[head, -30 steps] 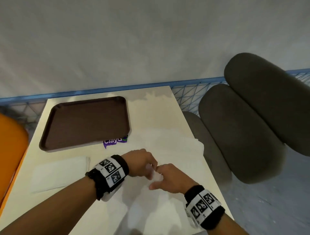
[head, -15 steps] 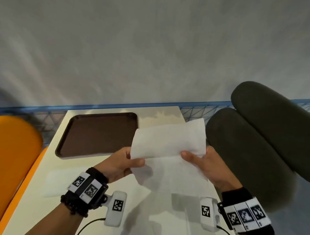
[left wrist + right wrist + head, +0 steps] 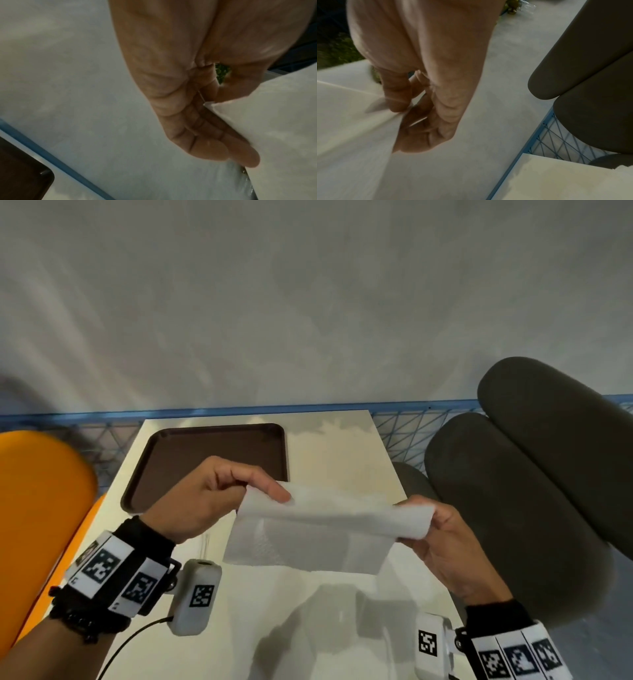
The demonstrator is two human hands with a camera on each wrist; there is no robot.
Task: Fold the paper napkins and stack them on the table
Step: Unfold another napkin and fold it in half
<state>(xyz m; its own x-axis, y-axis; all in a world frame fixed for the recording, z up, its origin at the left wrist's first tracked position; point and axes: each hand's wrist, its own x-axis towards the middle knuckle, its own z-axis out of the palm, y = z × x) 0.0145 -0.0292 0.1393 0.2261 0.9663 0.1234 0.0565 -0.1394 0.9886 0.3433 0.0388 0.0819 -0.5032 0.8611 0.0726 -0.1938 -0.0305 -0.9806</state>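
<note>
Mid-fold, not yet stacked: left hand (image 3: 205, 498) and right hand (image 3: 442, 542) each pinch an end of one napkin (image 3: 318, 529), doubled over above the table (image 3: 342, 446).

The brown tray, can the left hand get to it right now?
Probably yes, but not freely. The tray lies just beyond the left hand with nothing between them, yet that hand pinches a corner of the napkin, which the right hand holds too.

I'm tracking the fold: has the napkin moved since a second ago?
Yes. The napkin was flat on the table by the brown tray; now both hands hold it in the air, up off the table.
</note>
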